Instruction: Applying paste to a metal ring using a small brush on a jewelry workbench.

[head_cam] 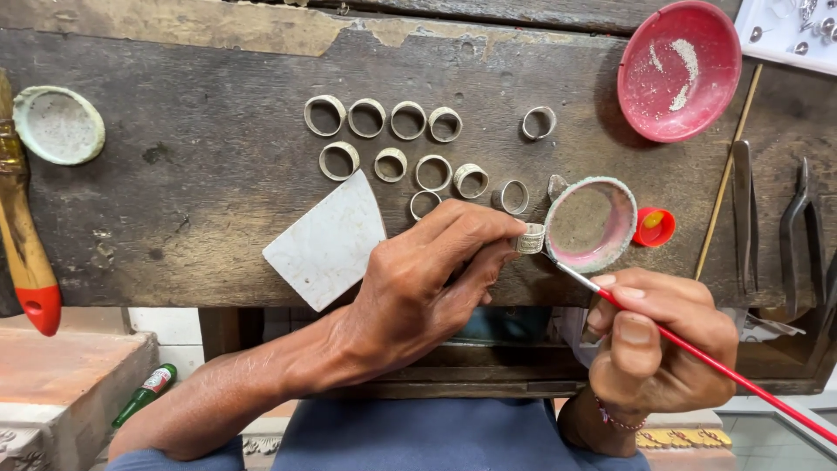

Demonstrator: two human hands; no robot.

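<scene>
Workbench: dark, worn wood plank spanning the frame, chipped pale patch along its upper edge. Red shallow dish at upper right, traces of whitish powder inside. White tile fragment lies flat at centre-left, just left of the left hand. Large brush with orange-tipped wooden handle runs down the far left edge; pale green lid beside it at upper left. Pliers and tweezers at the right edge, thin wooden stick slanting beside them. Small pink-rimmed bowl sits right of centre, a red bottle cap touching its right side.

Left hand, centre of frame: thumb and fingers closed on a silver ring, held on edge just left of the bowl, above the bench's front edge. Right hand, lower right: fingers closed in a pen grip around a thin red-handled brush; the brush tip meets the held ring.

Loose rings: two rows plus a few strays, about a dozen pale metal bands lying apart on the bench in the upper centre, above the hands. Green bottle on the floor, lower left.
</scene>
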